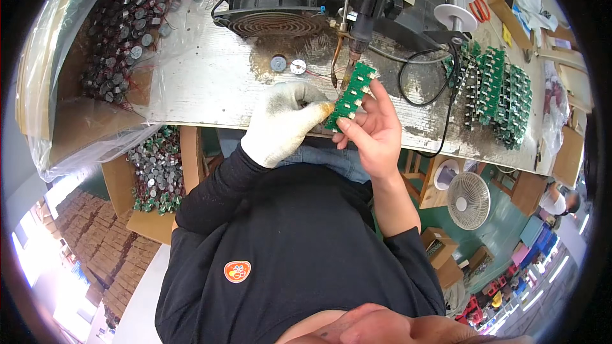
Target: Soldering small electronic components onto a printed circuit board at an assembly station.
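My right hand (376,130), bare, grips a green circuit board strip (352,98) by its lower end and right edge. White connectors run along the strip, which is tilted with its upper end to the right. My left hand (284,121) wears a white glove with a stained thumb tip. Its thumb and fingers are pinched together against the strip's left edge; what lies between them is hidden. Just above the strip, a soldering iron (360,41) points down on its stand, beside a thin metal tube (336,57). Two small round parts, one grey (278,63) and one white (298,66) with thin wires, lie beyond my left hand.
A black fan (274,9) stands at the back. Round grey parts with red wires (131,31) are heaped at the left. Stacked green boards (503,95) and solder spools (456,6) are at the right. Below the table edge sits a filled cardboard box (156,172).
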### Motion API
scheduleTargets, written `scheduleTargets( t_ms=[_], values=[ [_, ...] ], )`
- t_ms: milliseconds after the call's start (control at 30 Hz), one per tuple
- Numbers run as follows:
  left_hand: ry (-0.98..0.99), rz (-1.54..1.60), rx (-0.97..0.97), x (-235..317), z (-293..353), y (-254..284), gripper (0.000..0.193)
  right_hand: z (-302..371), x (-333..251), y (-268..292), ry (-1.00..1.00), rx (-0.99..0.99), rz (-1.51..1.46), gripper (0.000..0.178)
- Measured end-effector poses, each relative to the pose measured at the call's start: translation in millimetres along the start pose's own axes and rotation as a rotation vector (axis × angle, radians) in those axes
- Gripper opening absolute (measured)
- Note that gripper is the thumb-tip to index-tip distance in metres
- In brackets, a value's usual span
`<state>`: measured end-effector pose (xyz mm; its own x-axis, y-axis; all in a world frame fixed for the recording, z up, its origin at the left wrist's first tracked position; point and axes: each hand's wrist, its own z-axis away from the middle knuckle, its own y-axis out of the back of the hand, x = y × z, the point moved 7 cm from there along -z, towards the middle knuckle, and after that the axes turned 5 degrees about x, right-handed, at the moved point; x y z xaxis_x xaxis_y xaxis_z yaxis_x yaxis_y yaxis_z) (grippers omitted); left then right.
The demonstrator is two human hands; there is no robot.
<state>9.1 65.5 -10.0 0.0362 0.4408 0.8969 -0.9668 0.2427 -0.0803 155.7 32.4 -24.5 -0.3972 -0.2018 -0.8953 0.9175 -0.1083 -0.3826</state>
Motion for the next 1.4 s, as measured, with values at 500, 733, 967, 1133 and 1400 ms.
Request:
scheduleTargets(
  t_ms=[500, 733, 967, 1133, 1400],
  values=[
    [0.022, 0.054, -0.012, 1, -1, 0, 0.021, -2, -3, -2, 0.018, 0.003, 0.008, 0.073],
    [0.034, 0.124, -0.019, -4, 2, -3, 0.022, 2, 4, 2, 0.007, 0.012, 0.002, 0.073],
    [0.029, -0.035, -0.009, -5, 1, -1, 0.025, 3, 2, 0, 0.0, 0.017, -0.007, 0.073],
    [0.029, -0.072, -0.003, -4, 1, -1, 0.024, 4, 0, -1, -0.007, 0.021, -0.02, 0.073],
    [0.044, 0.085, 0.02, -6, -1, 0, 0.022, 4, 3, 0, 0.019, -0.001, 0.002, 0.074]
  ],
)
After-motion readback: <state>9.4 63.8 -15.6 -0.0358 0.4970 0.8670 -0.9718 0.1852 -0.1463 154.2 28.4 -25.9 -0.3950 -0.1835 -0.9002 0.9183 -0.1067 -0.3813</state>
